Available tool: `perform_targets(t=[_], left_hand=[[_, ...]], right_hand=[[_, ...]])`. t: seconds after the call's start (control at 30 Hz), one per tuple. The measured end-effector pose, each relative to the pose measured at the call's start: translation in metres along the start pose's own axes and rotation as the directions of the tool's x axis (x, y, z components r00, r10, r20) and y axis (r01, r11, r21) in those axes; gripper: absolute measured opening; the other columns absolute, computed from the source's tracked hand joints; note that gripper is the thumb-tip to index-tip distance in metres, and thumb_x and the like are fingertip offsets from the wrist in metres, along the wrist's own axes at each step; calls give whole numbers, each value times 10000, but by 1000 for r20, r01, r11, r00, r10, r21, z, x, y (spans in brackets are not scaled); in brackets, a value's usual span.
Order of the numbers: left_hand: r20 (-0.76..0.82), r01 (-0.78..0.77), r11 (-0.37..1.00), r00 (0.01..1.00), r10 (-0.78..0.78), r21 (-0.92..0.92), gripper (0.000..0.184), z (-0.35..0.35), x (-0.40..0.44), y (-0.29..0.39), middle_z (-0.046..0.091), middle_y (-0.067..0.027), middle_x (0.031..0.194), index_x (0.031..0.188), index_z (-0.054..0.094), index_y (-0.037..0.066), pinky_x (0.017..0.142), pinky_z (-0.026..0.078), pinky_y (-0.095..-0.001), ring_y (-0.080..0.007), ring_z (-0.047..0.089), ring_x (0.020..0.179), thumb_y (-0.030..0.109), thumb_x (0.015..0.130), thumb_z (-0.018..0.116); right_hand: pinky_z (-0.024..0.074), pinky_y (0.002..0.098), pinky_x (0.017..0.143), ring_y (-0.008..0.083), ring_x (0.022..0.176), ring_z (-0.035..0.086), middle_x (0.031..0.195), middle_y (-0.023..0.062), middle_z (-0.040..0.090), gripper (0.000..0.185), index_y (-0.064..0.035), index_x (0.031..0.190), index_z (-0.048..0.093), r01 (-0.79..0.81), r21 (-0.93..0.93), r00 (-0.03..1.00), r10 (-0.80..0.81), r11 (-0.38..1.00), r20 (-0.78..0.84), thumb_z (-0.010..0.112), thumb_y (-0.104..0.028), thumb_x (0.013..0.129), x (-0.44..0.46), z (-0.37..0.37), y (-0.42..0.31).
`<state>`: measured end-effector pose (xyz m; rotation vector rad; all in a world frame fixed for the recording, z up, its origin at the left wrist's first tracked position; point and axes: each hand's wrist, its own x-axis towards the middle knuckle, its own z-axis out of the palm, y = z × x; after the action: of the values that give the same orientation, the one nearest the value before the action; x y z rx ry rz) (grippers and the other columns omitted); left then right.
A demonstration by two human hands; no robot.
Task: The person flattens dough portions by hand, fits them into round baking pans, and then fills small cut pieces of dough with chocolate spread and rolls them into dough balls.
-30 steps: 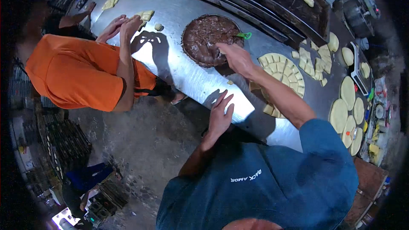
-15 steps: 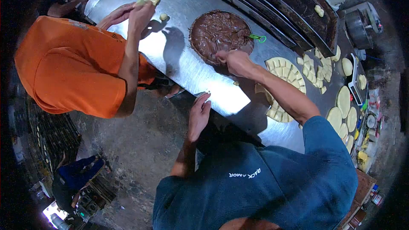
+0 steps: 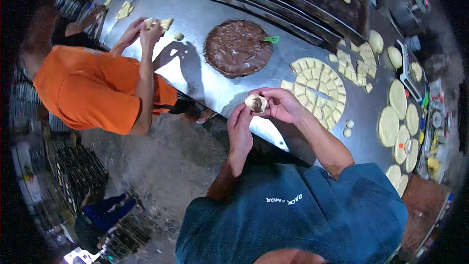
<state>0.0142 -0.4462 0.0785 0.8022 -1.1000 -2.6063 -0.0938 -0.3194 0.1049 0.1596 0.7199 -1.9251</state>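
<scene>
Shiny metal worktable point(image 3: 193, 19), dim grey floor point(image 3: 171, 161), both hands point(image 3: 284, 105) together, pinching a dough piece point(image 3: 250, 100) (brown filling point(image 3: 257, 104) showing)

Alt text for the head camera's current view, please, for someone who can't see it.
A person's left hand and right hand hold a small dough piece with brown filling showing, at the edge of a metal table. Beyond lie brown paste with a green handle and a sectioned dough round; at left, a co-worker in orange handles pale dough.
</scene>
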Motion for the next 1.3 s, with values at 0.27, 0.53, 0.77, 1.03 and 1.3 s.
perform_targets(t=[0.27, 0.53, 0.77, 1.03, 1.3], left_hand=[[2, 8, 995, 1000, -8, 96, 148, 26, -43, -45, 630, -111, 1022, 1039, 601, 0, 815, 554, -372, -210, 631, 943, 86, 924, 567], [233, 30, 981, 969, -76, 192, 170, 45, -74, -63, 647, -116, 1010, 1065, 591, -8, 743, 575, -333, -210, 653, 903, 64, 913, 565], [26, 128, 982, 991, -133, 140, 166, 27, -42, -54, 614, -125, 1047, 1052, 584, -1, 786, 570, -332, -214, 633, 921, 47, 893, 584], [108, -4, 901, 993, -48, 434, 257, 36, -11, -18, 595, -103, 1098, 1154, 606, -28, 809, 534, -273, -154, 609, 922, 38, 906, 586], [312, -265, 873, 940, 139, 410, 179, 12, -1, -2, 637, -72, 1041, 1027, 637, 6, 851, 492, -286, -136, 598, 956, 92, 871, 653]], right_hand=[[520, 355, 877, 183, 1020, 602, 1096, 111, 606, 350, 48, 1246, 520, 330, -473, 847, -477, 817, -232, 533, -102, 929, -84, -29, 40], [550, 261, 712, 129, 833, 630, 973, 90, 645, 300, 15, 1189, 568, 76, -271, 968, -137, 960, -211, 551, -153, 942, -133, -50, 27], [563, 258, 715, 147, 799, 656, 926, 96, 663, 225, 28, 1095, 619, 272, -162, 868, -315, 948, -383, 574, -99, 914, -96, -59, 35], [517, 367, 774, 348, 897, 628, 998, 182, 631, 324, 21, 1147, 603, 45, -985, 570, -805, -167, 163, 588, -5, 825, -59, -6, 40], [512, 273, 715, 153, 751, 618, 856, 98, 658, 232, 36, 1088, 640, 29, -966, 820, -559, 256, -124, 604, -48, 875, -32, -6, 16]])
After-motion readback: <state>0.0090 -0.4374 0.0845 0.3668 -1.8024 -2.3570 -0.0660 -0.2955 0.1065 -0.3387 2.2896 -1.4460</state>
